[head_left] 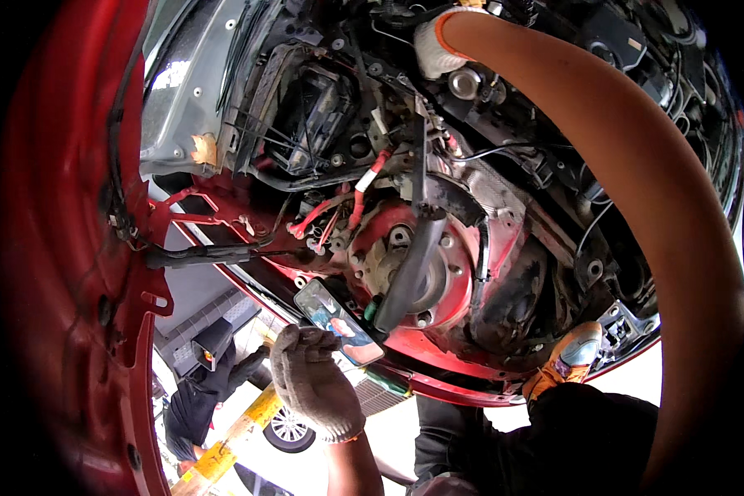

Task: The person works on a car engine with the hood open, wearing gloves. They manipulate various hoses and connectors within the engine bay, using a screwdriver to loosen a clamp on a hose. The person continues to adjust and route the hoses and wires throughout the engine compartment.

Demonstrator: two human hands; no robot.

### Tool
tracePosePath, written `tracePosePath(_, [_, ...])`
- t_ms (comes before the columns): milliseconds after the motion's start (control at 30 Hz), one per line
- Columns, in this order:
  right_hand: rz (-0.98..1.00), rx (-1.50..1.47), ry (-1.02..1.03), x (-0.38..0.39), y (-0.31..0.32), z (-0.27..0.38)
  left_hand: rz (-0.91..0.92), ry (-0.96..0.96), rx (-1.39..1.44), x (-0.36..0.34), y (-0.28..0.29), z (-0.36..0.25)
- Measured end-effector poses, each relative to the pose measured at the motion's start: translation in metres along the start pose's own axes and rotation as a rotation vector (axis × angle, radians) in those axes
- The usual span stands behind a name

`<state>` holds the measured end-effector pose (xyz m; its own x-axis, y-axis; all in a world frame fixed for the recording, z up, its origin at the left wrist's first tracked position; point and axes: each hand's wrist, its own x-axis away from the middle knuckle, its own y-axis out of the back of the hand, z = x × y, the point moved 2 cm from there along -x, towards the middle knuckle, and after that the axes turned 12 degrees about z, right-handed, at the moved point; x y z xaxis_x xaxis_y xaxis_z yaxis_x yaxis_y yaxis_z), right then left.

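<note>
My left hand (316, 382), in a pale knitted work glove, hovers at the near edge of a red car's engine bay. Its fingers bend loosely and lie close together, overlapping the lower left edge of a smartphone (341, 324) with a lit screen. Contact between glove and phone cannot be made out. From the right my arm reaches far across the bay. My right hand (443, 43), also gloved, is at the top edge beside a round metal cap (465, 83); its fingers are hidden. A long dark bar with a thick black end (413, 277) crosses above the strut tower (455, 269).
A raised red hood (54, 248) fills the left side. Red cables (364, 192) and black hoses run through the bay. A dry leaf (204, 150) lies on the cowl. An orange-grey shoe (577, 351) rests on the car's front. Another person (194, 413) bends beyond a yellow beam (231, 438).
</note>
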<state>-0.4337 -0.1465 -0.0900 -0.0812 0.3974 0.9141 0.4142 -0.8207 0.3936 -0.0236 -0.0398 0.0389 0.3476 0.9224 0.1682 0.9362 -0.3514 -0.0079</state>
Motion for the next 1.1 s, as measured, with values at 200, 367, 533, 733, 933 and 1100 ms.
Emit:
tracePosePath(200, [-0.159, 0.023, 0.008, -0.065, -0.036, -0.015, 0.021, 0.038, 0.035, -0.02, 0.005, 0.007])
tracePosePath(367, [-0.134, -0.213, -0.179, -0.054, -0.001, 0.003, -0.018, 0.075, 0.033, -0.023, 0.0, 0.005])
tracePosePath(533, [-0.048, -0.412, -0.326, -0.072, 0.0, 0.017, 0.043, 0.087, 0.017, -0.03, -0.016, -0.004])
tracePosePath(733, [-0.112, -0.555, -0.3, -0.118, -0.071, 0.005, 0.256, -0.055, 0.015, -0.055, -0.052, -0.013])
tracePosePath(933, [-0.275, -0.875, -0.282, -0.048, -0.001, 0.028, 0.482, -0.278, -0.575, -0.125, -0.119, -0.035])
tracePosePath(1100, [-0.423, -0.727, -0.117, 0.016, 0.013, 0.048, 0.566, -0.284, -0.903, -0.248, -0.22, -0.016])
